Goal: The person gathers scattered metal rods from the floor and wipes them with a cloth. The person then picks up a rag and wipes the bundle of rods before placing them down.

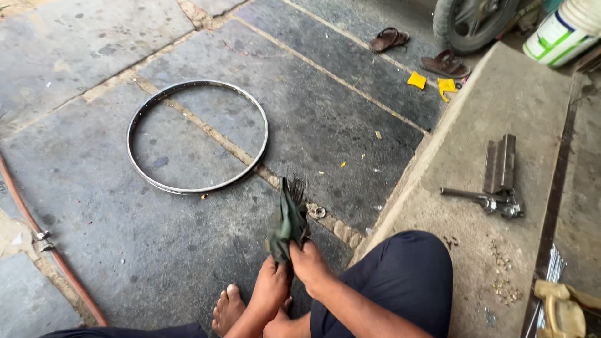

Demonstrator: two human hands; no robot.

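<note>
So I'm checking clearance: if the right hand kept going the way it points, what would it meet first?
Probably the small metal ring on the stone floor; the right hand points up-frame, gripping the green cloth bundle. Depth is unclear.

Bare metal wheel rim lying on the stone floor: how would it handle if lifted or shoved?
The wheel rim looks like a thin hollow metal hoop, so probably light for its span and stiff. It lies flat on the stone floor, so a push would likely make it slide and scrape, not roll. Stood on edge, it would probably roll or topple.
</note>
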